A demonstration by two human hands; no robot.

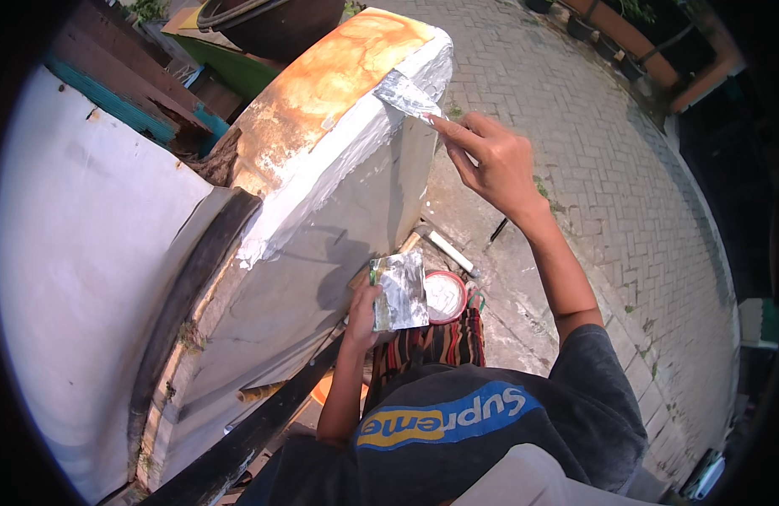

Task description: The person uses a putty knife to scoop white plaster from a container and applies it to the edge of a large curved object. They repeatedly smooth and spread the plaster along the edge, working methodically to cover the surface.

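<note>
My right hand [490, 156] grips a putty knife [406, 94], its smeared blade on the white-coated edge [313, 173] of a wall's top, beside a patchy orange-stained surface [326, 80]. My left hand [362, 312], lower and near the wall's grey face, is closed on a flat square plate [398, 291] smeared with white and grey paste. Just right of that plate, low by my striped shorts, is a red-rimmed tub [446, 297] of white paste, partly hidden.
A white roller-like tool [452, 253] lies on the concrete beyond the tub. A curved dark pipe [174, 320] and a white panel [69, 253] are at left. A dark pot [271, 25] stands behind the wall, and a paved lane [592, 152] runs along the right.
</note>
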